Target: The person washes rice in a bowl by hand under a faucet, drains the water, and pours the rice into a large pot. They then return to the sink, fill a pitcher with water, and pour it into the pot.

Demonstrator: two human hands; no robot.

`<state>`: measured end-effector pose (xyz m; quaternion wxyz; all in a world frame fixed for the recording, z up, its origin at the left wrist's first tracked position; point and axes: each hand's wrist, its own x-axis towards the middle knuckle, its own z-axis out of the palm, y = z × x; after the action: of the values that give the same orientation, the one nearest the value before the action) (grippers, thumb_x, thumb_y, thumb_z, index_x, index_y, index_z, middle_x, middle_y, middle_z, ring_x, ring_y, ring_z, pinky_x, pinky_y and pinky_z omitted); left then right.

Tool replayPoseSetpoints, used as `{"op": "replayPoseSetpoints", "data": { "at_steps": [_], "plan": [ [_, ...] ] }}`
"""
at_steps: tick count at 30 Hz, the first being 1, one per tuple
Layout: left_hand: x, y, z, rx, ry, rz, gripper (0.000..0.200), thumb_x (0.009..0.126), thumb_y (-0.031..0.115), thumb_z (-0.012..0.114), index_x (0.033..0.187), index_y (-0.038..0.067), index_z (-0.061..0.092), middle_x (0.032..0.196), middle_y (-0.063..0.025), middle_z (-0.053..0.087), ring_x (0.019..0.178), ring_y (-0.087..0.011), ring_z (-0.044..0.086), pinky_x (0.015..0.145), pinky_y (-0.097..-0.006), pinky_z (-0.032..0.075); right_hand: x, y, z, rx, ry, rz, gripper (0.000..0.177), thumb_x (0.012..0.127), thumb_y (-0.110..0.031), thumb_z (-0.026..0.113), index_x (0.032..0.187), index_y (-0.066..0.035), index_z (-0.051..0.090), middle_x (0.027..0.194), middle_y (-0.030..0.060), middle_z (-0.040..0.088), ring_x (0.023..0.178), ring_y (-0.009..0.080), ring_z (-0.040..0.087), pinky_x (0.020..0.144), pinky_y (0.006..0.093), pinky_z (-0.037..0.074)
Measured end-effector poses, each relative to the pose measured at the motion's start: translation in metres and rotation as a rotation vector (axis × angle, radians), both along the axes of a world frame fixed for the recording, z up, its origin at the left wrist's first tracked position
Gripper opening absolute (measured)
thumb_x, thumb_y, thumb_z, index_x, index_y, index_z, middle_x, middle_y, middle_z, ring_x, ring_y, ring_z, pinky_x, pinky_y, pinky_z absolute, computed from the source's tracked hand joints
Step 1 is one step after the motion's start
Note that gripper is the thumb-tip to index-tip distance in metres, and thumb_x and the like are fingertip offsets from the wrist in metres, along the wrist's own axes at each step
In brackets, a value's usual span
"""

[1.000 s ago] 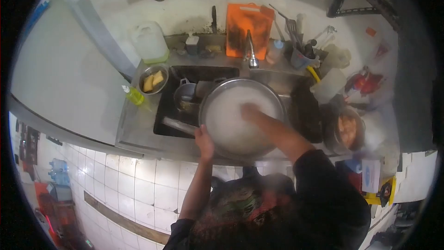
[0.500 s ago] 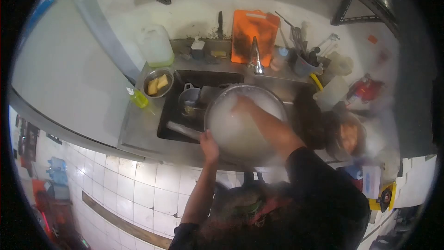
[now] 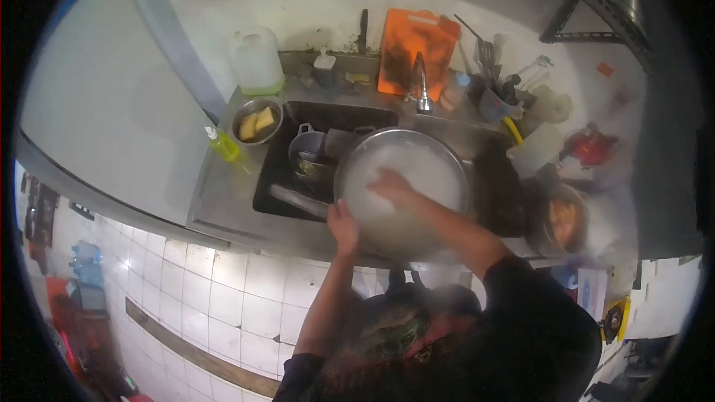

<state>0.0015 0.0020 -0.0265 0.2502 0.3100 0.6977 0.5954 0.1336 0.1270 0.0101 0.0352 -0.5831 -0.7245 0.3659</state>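
Observation:
A large round metal bowl (image 3: 463, 179) with cloudy whitish contents rests over the sink. My left hand (image 3: 343, 227) grips its left rim, fingers bent over the edge. Inside the bowl, my right hand (image 3: 391, 184) is at the surface of the contents, palm down; its fingers are blurred, and what they hold, if anything, cannot be made out. Left of the bowl, a grey pot (image 3: 305, 144) and other dishes sit in the dark sink basin (image 3: 274, 179).
Behind the bowl stand a faucet (image 3: 423, 89) and an orange cutting board (image 3: 406, 37). At left are a small bowl (image 3: 242, 134) with yellow sponges, a green soap bottle (image 3: 223, 144) and a jug (image 3: 255, 59). Utensils (image 3: 488, 67) and a pot (image 3: 540, 216) are at right.
My right hand has moved down and slightly right within the bowl. My left hand stays on the rim. The whole view has shifted slightly.

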Motion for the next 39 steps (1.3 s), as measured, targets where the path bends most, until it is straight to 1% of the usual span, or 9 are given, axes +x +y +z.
{"op": "replayPoseSetpoints", "data": {
  "at_steps": [2, 4, 7, 10, 13, 25, 29, 32, 39],
  "plan": [
    [-0.001, 0.001, 0.002, 0.047, -0.051, -0.025, 0.038, 0.096, 0.029, 0.046, 0.087, -0.008, 0.054, 0.080, -0.0225, 0.058, 0.071, -0.0344, 0.050, 0.071, -0.0422, 0.041, -0.022, -0.057, 0.036, 0.112, -0.258, 0.088, 0.081, 0.071, -0.040, 0.068, 0.139, -0.010, 0.037, 0.145, 0.0197, 0.031, 0.128, 0.0427, 0.036, 0.100, 0.0611, 0.030],
    [-0.004, -0.001, 0.006, 0.024, -0.067, -0.072, 0.038, 0.096, 0.028, 0.046, 0.088, -0.008, 0.054, 0.080, -0.0230, 0.058, 0.071, -0.0340, 0.049, 0.071, -0.0427, 0.041, -0.038, -0.096, -0.006, 0.475, -0.474, 0.031, 0.076, 0.074, -0.033, 0.065, 0.141, -0.014, 0.034, 0.147, 0.0199, 0.026, 0.130, 0.0414, 0.034, 0.100, 0.0715, 0.015],
    [-0.003, -0.003, 0.013, 0.006, -0.103, -0.079, 0.039, 0.096, 0.028, 0.046, 0.088, -0.009, 0.054, 0.080, -0.0233, 0.058, 0.071, -0.0326, 0.050, 0.071, -0.0427, 0.041, -0.037, -0.108, -0.006, 0.458, -0.471, 0.034, 0.076, 0.077, -0.027, 0.061, 0.144, -0.015, 0.027, 0.150, 0.0180, 0.016, 0.134, 0.0447, 0.024, 0.100, 0.0734, 0.007],
    [-0.004, -0.004, 0.008, -0.021, -0.023, -0.060, 0.041, 0.096, 0.032, 0.047, 0.093, -0.009, 0.055, 0.087, -0.0197, 0.060, 0.080, -0.0258, 0.052, 0.075, -0.0388, 0.042, -0.031, -0.085, -0.027, 0.425, -0.498, -0.033, 0.061, 0.080, -0.023, 0.059, 0.138, -0.014, 0.040, 0.147, 0.0160, 0.031, 0.129, 0.0410, 0.036, 0.093, 0.0795, 0.006],
    [-0.002, -0.005, 0.015, -0.015, 0.008, -0.064, 0.041, 0.096, 0.034, 0.048, 0.091, -0.007, 0.055, 0.087, -0.0161, 0.060, 0.081, -0.0215, 0.052, 0.075, -0.0363, 0.042, -0.014, -0.052, -0.039, 0.074, -0.567, 0.089, 0.053, 0.079, -0.023, 0.059, 0.130, -0.013, 0.048, 0.140, 0.0174, 0.038, 0.124, 0.0409, 0.041, 0.095, 0.0733, 0.014],
    [-0.003, 0.000, 0.003, 0.016, -0.057, -0.043, 0.038, 0.095, 0.031, 0.050, 0.090, -0.006, 0.056, 0.084, -0.0135, 0.061, 0.078, -0.0195, 0.052, 0.074, -0.0358, 0.043, 0.054, 0.021, -0.060, 0.112, -0.312, -0.017, 0.048, 0.074, -0.028, 0.068, 0.119, -0.012, 0.059, 0.131, 0.0138, 0.049, 0.119, 0.0340, 0.047, 0.099, 0.0515, 0.030],
    [0.000, -0.006, 0.023, -0.049, -0.109, -0.074, 0.037, 0.095, 0.030, 0.051, 0.093, -0.007, 0.056, 0.086, -0.0131, 0.061, 0.078, -0.0193, 0.052, 0.074, -0.0350, 0.044, 0.090, 0.018, 0.000, 0.038, 0.059, 0.019, 0.047, 0.072, -0.029, 0.071, 0.115, -0.012, 0.063, 0.129, 0.0126, 0.053, 0.118, 0.0317, 0.050, 0.100, 0.0443, 0.036],
    [-0.005, -0.001, -0.002, -0.013, -0.115, -0.080, 0.037, 0.095, 0.030, 0.051, 0.093, -0.006, 0.056, 0.085, -0.0129, 0.061, 0.077, -0.0193, 0.052, 0.073, -0.0346, 0.044, 0.093, 0.008, 0.050, -0.360, 0.508, -0.260, 0.046, 0.070, -0.030, 0.073, 0.112, -0.010, 0.065, 0.126, 0.0118, 0.056, 0.115, 0.0300, 0.052, 0.099, 0.0399, 0.041],
    [0.002, -0.005, 0.016, 0.034, -0.098, -0.053, 0.033, 0.095, 0.025, 0.050, 0.082, -0.005, 0.053, 0.077, -0.0149, 0.058, 0.071, -0.0206, 0.049, 0.070, -0.0360, 0.043, 0.148, 0.031, -0.033, -0.145, -0.028, -0.276, 0.057, 0.072, -0.037, 0.072, 0.119, -0.008, 0.061, 0.122, 0.0122, 0.058, 0.107, 0.0260, 0.056, 0.093, 0.0397, 0.044]
  ]
}}
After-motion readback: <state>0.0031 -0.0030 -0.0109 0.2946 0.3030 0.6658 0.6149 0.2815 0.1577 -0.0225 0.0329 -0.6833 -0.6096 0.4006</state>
